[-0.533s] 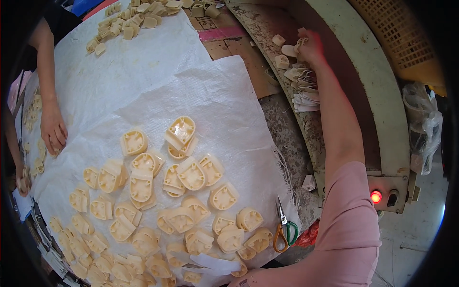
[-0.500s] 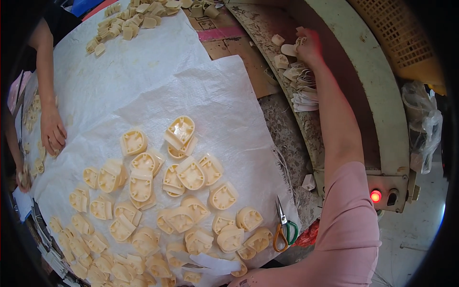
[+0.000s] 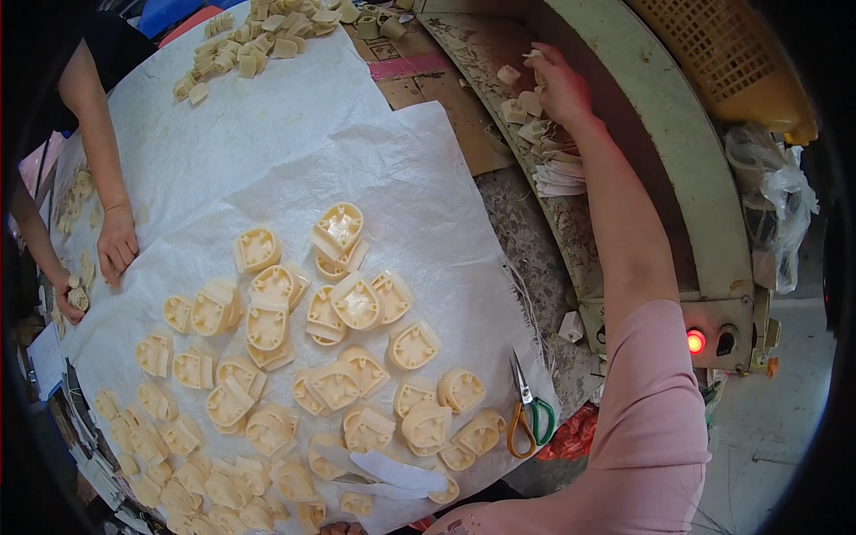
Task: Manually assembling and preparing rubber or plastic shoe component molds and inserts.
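Note:
My right hand [image 3: 560, 82] is stretched far up to the right, over small cream plastic pieces [image 3: 526, 107] lying on the worn belt of a machine [image 3: 642, 134]. Its fingers rest among the pieces; whether they grip one is unclear. My pink sleeve [image 3: 655, 419] fills the lower right. My left hand is out of view. In front of me, several cream moulded plastic parts [image 3: 339, 303] are spread over a white woven sheet [image 3: 428, 196].
Orange and green scissors [image 3: 528, 412] lie at the sheet's right edge. The machine's control box has a lit red lamp [image 3: 695, 341]. Another person's hands [image 3: 116, 245] rest on the sheet at left. More cream parts [image 3: 259, 45] are piled at the far end. A yellow basket [image 3: 740, 62] stands at upper right.
My right hand has shifted slightly left along the belt among the small pieces. Nothing else has moved noticeably.

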A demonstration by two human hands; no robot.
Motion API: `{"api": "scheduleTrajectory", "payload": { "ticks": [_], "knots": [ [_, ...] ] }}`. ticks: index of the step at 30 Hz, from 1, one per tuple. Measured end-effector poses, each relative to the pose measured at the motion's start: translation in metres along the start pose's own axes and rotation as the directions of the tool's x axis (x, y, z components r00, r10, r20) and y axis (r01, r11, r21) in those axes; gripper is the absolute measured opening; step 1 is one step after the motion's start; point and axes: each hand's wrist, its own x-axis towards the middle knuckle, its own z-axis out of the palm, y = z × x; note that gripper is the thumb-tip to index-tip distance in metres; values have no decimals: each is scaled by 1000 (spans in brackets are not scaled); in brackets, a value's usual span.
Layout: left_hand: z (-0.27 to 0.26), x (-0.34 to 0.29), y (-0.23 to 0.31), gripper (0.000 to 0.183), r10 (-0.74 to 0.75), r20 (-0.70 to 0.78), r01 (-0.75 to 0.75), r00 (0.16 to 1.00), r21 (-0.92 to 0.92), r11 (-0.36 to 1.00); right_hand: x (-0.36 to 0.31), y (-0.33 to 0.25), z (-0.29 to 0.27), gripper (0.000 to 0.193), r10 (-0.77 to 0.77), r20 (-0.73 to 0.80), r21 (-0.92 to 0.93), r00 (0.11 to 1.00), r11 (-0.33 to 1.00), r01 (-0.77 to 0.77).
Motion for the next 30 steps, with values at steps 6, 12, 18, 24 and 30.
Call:
{"api": "scheduleTrajectory", "payload": {
  "ticks": [6,12,18,24,30],
  "knots": [
    [4,-8,-3,19,2,36,-2,999,4,1000,0,-16,-8,36,-249,-272,-106,929,968,228],
    [-6,10,-1,21,-11,17,11,1000,10,1000,-9,-102,-50,17,-242,-511,281,825,860,426],
    [0,-2,-12,13,54,6,-53,999,-37,998,-54,-178,-117,35,197,35,998,980,47,-45],
    [-4,-4,-16,24,96,-70,-106,993,-145,984,-159,-256,-135,42,-18,193,965,981,-177,-193],
    [-10,4,-23,31,216,-157,-256,964,-319,912,-287,-320,-188,58,-185,48,993,982,116,-27]
  ]
}}
